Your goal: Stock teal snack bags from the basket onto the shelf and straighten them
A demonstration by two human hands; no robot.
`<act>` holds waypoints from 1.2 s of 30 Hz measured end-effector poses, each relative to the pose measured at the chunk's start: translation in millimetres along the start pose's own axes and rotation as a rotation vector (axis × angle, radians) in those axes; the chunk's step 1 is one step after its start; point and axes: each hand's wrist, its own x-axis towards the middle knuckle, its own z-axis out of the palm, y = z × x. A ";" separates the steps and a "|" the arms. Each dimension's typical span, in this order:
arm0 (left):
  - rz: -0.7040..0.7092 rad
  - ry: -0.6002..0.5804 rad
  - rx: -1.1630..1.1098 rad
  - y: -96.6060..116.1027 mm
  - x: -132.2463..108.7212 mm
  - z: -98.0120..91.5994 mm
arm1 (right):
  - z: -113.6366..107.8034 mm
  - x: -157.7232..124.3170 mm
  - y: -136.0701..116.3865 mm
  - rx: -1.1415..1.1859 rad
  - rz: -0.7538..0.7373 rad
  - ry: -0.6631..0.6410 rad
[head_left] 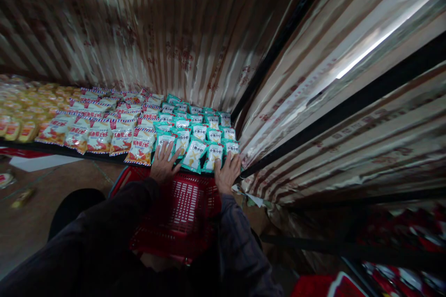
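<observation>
Rows of small teal-and-white snack packets (194, 154) stand at the right end of a dark shelf. My left hand (163, 164) is spread against the front packets at the left of these rows, its fingers apart. At the right front corner, my right hand (227, 171) rests its spread fingers on the front packets. Neither hand is closed around a packet. Below and between my hands is a red plastic basket (184, 204) with a slotted bottom.
Striped red-and-white packets (99, 137) and yellow packets (28, 125) fill the shelf further left. Corrugated sheeting (181, 32) rises behind, with dark metal bars (334, 97) at the right. More red goods (411, 232) lie at the lower right.
</observation>
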 end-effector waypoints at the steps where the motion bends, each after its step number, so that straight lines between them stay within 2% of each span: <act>1: 0.007 0.000 0.003 0.3 -0.7 -2.3 | -0.5 0.8 1.3 0.019 0.012 0.004; 5: 0.111 -0.035 0.018 8.6 -4.9 -9.0 | -1.9 7.0 3.7 0.074 0.074 -0.016; 9: 0.247 -0.111 -0.031 31.0 -4.2 -2.2 | -3.9 20.2 2.1 0.060 0.134 -0.028; 13: 0.158 -0.049 -0.074 57.3 7.7 11.8 | -7.4 38.4 4.0 0.041 0.121 -0.070; 17: 0.154 -0.030 -0.130 72.0 17.8 25.9 | -6.5 48.9 11.2 0.009 0.104 -0.131; 25: 0.104 0.003 -0.095 74.5 15.8 47.1 | 6.2 48.9 20.9 0.142 0.029 -0.026; 30: 0.117 -0.021 -0.054 74.0 19.2 48.7 | 15.3 50.4 18.4 0.091 0.037 -0.064; 36: 0.107 0.004 -0.035 74.5 16.0 48.6 | 3.3 43.8 19.4 0.098 0.007 -0.046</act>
